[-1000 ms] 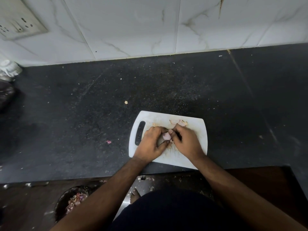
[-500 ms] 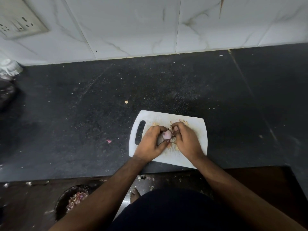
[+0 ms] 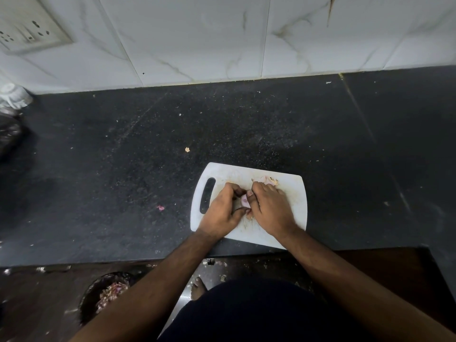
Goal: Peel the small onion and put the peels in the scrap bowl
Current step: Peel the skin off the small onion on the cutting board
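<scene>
A small pink onion [image 3: 244,200] sits between my two hands over the white cutting board [image 3: 294,193]. My left hand [image 3: 223,212] cups it from the left, thumb and fingers curled around it. My right hand [image 3: 270,209] presses against its right side with the fingertips on its skin. Most of the onion is hidden by my fingers. A few loose peels [image 3: 267,180] lie on the board just beyond my right hand. The dark scrap bowl [image 3: 92,292] with pink peels stands low on the floor at the lower left, partly behind my left forearm.
The board lies near the front edge of a black stone counter [image 3: 123,169], with small scraps [image 3: 160,207] scattered on it. A tiled wall with a socket plate [image 3: 29,33] rises behind. A dark bag [image 3: 9,134] sits at the far left. My bare foot [image 3: 198,288] shows below.
Both hands have kept working on the onion in place; my right fingers shifted slightly up and over it, and the peels beyond them show again.
</scene>
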Tool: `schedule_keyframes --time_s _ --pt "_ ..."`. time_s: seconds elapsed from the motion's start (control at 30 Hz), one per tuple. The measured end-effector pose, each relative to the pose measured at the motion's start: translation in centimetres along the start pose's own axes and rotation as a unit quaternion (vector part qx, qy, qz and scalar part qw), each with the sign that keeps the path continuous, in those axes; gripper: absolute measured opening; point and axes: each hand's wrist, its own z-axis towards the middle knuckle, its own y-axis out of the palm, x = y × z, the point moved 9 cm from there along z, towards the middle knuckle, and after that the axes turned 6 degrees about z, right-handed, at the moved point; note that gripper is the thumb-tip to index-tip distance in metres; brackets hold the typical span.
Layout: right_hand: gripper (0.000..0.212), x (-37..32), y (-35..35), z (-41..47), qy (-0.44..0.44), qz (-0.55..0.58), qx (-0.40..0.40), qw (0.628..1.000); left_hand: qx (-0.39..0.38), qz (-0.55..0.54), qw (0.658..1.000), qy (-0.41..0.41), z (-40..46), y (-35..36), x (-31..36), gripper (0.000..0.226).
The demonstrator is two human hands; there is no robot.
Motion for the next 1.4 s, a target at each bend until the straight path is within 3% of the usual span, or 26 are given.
schedule_keyframes --time_s 0.23,0.4,0.6,0.9,1.07,1.4 --pt "0.038 0.5 0.6 0.3 0.052 0.029 -0.016 0.998 0.017 0.005 1.0 0.019 0.2 -0.2 0.2 0.037" --pt "0.024 1.3 1.0 0.7 0.081 0.056 -0.026 0.995 0.021 0.01 0.999 0.024 0.1 -0.3 0.1 0.037" --pt "0.022 2.1 1.3 1.5 0.104 0.08 -0.064 0.989 0.02 0.017 0.999 0.033 0.1 -0.2 0.2 0.035" --pt "0.015 1.4 0.2 1.0 0.054 0.058 0.003 0.997 0.015 0.002 1.0 0.015 0.0 0.0 -0.1 0.046" --pt "0.018 2.1 -1.2 0.3 0.054 0.192 0.056 0.978 0.017 -0.015 1.0 0.003 0.1 -0.2 -0.5 0.049" --pt "0.011 1.6 -1.4 -0.2 0.009 0.265 0.015 0.964 0.038 -0.044 0.998 0.016 0.5 -0.5 -0.6 0.048"
